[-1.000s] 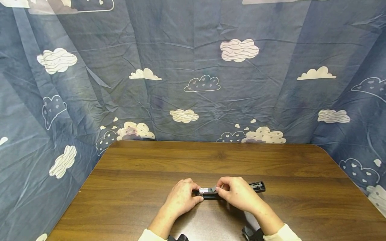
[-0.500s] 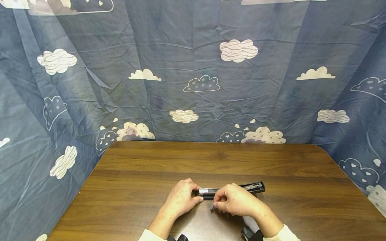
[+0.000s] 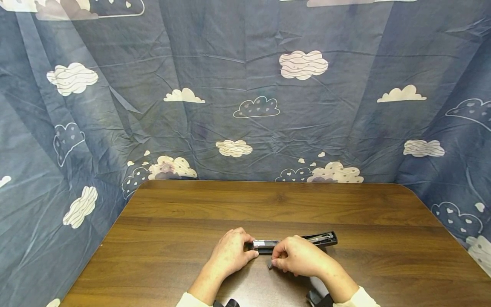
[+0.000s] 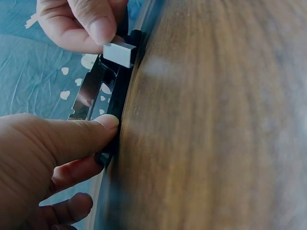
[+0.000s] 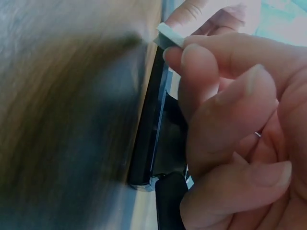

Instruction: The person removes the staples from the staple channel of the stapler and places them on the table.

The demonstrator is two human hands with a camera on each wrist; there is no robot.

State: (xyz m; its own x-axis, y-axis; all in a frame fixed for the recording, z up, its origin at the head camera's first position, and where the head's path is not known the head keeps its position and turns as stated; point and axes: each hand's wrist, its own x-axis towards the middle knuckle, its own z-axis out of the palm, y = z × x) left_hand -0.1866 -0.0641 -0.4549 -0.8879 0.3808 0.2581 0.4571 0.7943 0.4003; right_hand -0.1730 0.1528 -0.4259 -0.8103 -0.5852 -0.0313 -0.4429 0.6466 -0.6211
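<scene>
A black stapler (image 3: 324,239) lies opened out on the wooden table, its long metal magazine exposed. My left hand (image 3: 232,251) grips its left end between thumb and fingers; in the left wrist view the thumb (image 4: 108,122) presses on the black base. Between the thumb and index finger of my right hand (image 3: 301,256) is a short grey strip of staples (image 4: 119,54). That strip is just on the near side of the stapler in the head view, with its end sticking out past the fingertips. The right hand hides the stapler's middle in the head view.
The brown wooden table (image 3: 172,221) reaches back to a blue cloth (image 3: 253,128) printed with clouds, which hangs behind and at both sides. Dark wrist-worn gear (image 3: 320,297) shows at the right wrist.
A second ago the right hand held the grey strip over the stapler's magazine. It has since moved down toward the near side with the strip. The left hand stays in place.
</scene>
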